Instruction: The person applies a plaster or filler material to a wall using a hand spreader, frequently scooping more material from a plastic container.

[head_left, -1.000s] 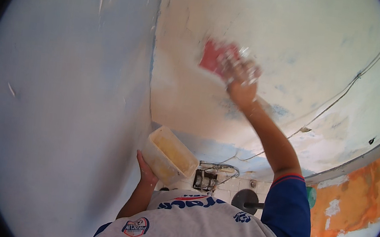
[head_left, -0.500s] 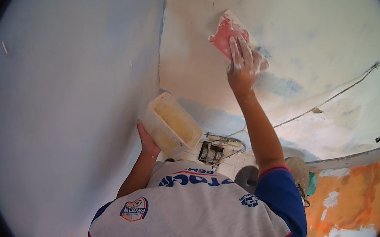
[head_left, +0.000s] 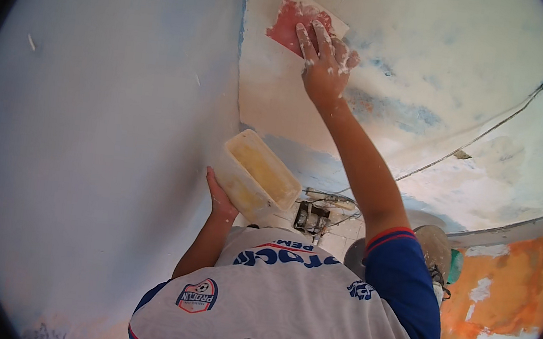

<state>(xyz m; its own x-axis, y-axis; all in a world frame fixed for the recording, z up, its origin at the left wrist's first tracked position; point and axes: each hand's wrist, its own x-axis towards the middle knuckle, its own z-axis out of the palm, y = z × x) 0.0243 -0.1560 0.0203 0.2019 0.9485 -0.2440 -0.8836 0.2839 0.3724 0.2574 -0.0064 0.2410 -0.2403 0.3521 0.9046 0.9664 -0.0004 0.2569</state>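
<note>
With my raised right hand (head_left: pixel 327 69) I press a red, flat plastic putty spreader (head_left: pixel 288 24) against the pale wall (head_left: pixel 428 67). Two fingers lie stretched over its face, and white filler smears both the tool and the fingers. The grip behind the spreader is partly hidden. Lower down, my left hand (head_left: pixel 222 199) supports a cream-coloured rectangular plastic tub (head_left: pixel 238 186) from its left side and underneath. The tub is tilted with its open top in view; yellowish residue coats the inside.
A bluish-grey wall (head_left: pixel 111 119) rises close on my left and meets the patched wall at a corner. A thin cable (head_left: pixel 466 145) crosses the patched wall. Below are a dark box-like object (head_left: pixel 311 219) and a shoe (head_left: pixel 434 247). Orange wall (head_left: pixel 511 281) shows at right.
My right hand has moved the spreader up and left, closer to the corner. My left hand still holds the tub, which appears slightly further right as the view has shifted.
</note>
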